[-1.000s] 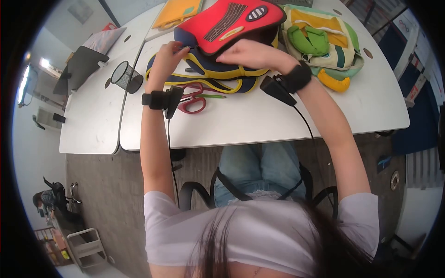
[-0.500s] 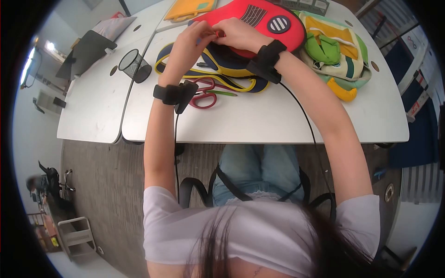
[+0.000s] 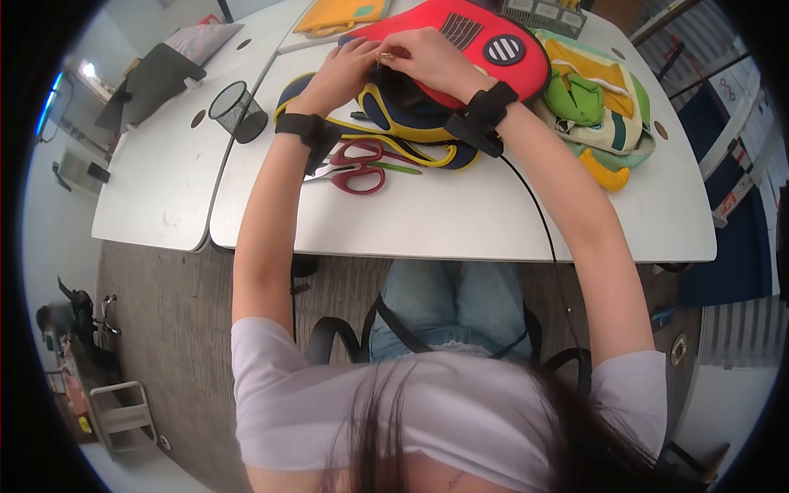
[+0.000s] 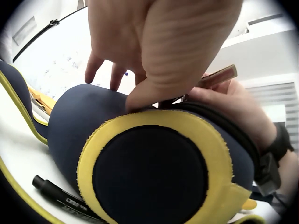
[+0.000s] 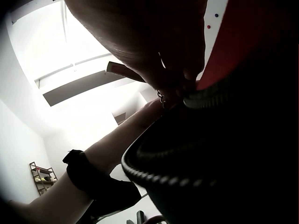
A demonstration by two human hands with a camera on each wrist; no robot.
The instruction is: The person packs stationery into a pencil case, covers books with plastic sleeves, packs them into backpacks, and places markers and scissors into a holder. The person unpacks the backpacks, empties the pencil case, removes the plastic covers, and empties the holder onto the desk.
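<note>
A white tabletop (image 3: 493, 222) spreads in front of the person. The left hand (image 3: 333, 78) has its fingers spread a little, with the thumb on the near side of the bag (image 3: 526, 82), gripping its top. The right hand (image 3: 436, 62) is nearly closed and pinches a small brown tag (image 4: 217, 77) at the bag's zipper. The bag is red, dark blue and yellow, and sits by the tabletop's far edge, around the middle. A black pen (image 4: 60, 198) lies beside it. Closer to the near edge are 1 pair of red scissors (image 3: 362, 168) and 1 green pencil (image 3: 399, 168). To the right, a green and yellow bag (image 3: 620, 86) lies toward the far right corner. To the left, a wire cup (image 3: 238, 111) stands by the crack between 2 tabletops. An orange folder (image 3: 341, 15) lies at the far edge.
</note>
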